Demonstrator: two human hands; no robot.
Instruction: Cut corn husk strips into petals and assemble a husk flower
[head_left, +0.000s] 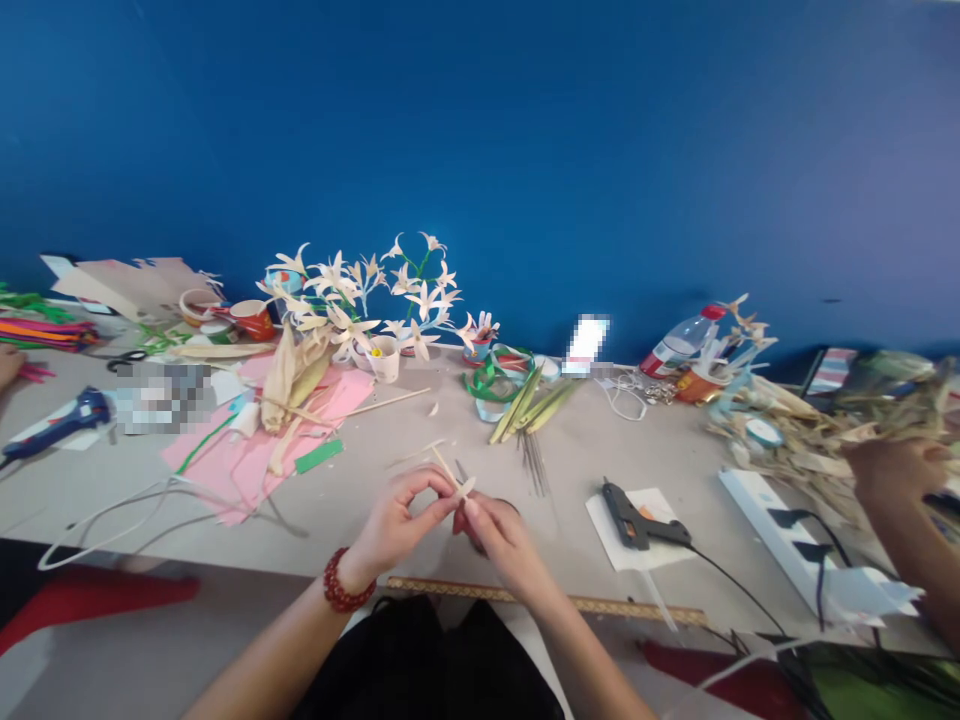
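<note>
My left hand, with a red bead bracelet at the wrist, pinches a thin pale stick that rises up and to the left. My right hand meets it from the right, fingertips closed on a small pale petal piece at the stick's lower end. Both hands hover just above the grey table, near its front edge. Something dark lies under my right hand, mostly hidden.
A black glue gun rests on white paper to the right, its cord trailing. Cream paper flowers, green leaf strips, pink paper and a blue glue gun lie about. Another person's hand holds dry husks at far right beside a power strip.
</note>
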